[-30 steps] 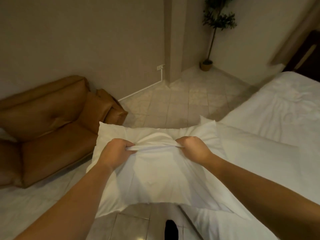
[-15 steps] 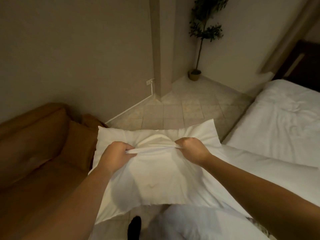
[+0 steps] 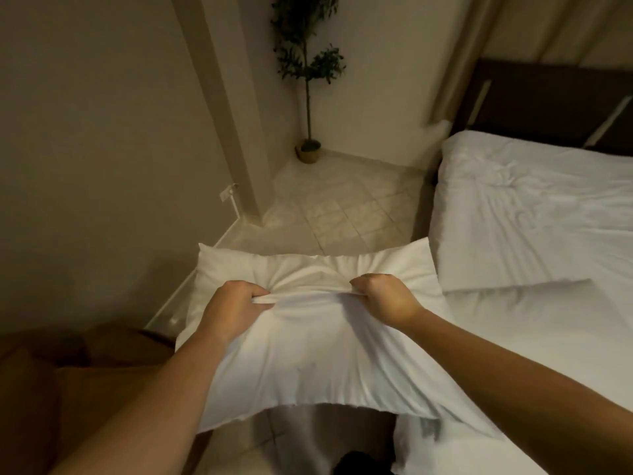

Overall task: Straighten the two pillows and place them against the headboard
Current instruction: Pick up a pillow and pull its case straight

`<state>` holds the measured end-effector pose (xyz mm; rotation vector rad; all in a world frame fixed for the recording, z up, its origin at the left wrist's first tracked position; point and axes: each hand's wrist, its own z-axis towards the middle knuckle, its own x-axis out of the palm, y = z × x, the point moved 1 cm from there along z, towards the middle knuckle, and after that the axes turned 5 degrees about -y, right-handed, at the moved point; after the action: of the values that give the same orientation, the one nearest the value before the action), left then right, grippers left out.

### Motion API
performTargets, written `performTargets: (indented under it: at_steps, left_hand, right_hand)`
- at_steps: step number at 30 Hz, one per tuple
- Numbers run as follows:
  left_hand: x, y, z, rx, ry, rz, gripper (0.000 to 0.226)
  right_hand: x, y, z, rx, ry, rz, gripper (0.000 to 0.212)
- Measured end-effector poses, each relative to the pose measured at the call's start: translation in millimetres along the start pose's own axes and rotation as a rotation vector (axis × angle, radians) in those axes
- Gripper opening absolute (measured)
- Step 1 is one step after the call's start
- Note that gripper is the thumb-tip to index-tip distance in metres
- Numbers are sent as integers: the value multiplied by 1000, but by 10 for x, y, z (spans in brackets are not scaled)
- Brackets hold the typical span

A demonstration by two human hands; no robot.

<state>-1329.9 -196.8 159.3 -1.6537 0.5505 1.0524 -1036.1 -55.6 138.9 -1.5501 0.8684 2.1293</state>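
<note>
**Q:** What is at the left?
**A:** A brown sofa point(image 3: 68, 389) fills the lower left corner. The left hand point(image 3: 233, 306) is just to its right. Its fingers point(image 3: 255, 292) are curled and grasp a bunched fold of pillow fabric.

**Q:** Where is the pillow?
**A:** The white pillow point(image 3: 308, 365) is held in the air over the tiled floor point(image 3: 342, 214), between sofa and bed, with its long side running left to right. The grasped fold crosses its upper face. The far edge lies beyond the fingers, and the larger part hangs toward the person, under both wrists.

**Q:** What is the right hand doing?
**A:** The right hand point(image 3: 383, 299) holds the same fold, knuckles up, with its fingers point(image 3: 364, 281) clenched on the fabric. The hands are apart, and the cloth is drawn taut between them.

**Q:** What is farther right?
**A:** The bed point(image 3: 531, 234) has a rumpled white cover. The pillow's right end overlaps the bed's edge in view; whether they touch cannot be told. The dark headboard point(image 3: 548, 101) is at the upper right, well apart from the pillow.
</note>
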Motion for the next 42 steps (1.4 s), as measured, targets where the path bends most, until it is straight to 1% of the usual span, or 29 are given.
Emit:
performTargets:
  at_steps: [1, 4, 9, 12, 20, 26, 30, 32, 34, 36, 39, 42]
  left_hand:
    - [-11, -17, 178, 22, 10, 6, 8]
    - [36, -84, 727, 78, 42, 32, 10]
    - [238, -299, 1683, 142, 96, 65, 16]
    - [334, -524, 2238, 178, 161, 74, 14]
    - [497, -1322, 3817, 346, 225, 81, 14]
    - [826, -1897, 5090, 477, 272, 59, 17]
    - [1045, -2326, 5957, 584, 311, 51, 15]
    - [1116, -2546, 6341, 628, 351, 55, 12]
    - [1167, -2774, 6698, 686, 384, 78, 14]
    - [1213, -3035, 7079, 732, 402, 87, 16]
    - [1347, -3418, 7642, 787, 430, 82, 13]
    - [1536, -3794, 8064, 842, 463, 79, 10]
  right_hand:
    - [20, -65, 90, 23, -8, -1, 22]
    - [108, -306, 340, 62, -23, -29, 8]
    - [207, -877, 776, 151, -39, -15, 15]
    - [154, -1220, 1007, 217, -16, -7, 18]
    - [-233, -2190, 1730, 331, -79, -68, 13]
    - [-328, -3030, 2268, 503, -84, -116, 11]
    - [-398, -3540, 2617, 612, -119, -135, 14]
    - [-477, -3733, 2787, 663, -159, -143, 22]
    - [-578, -3899, 2960, 694, -177, -136, 30]
    - [-677, -4118, 3157, 734, -200, -148, 28]
    - [-737, -4518, 3412, 834, -229, -175, 23]
    - [-779, -4884, 3560, 892, -247, -196, 28]
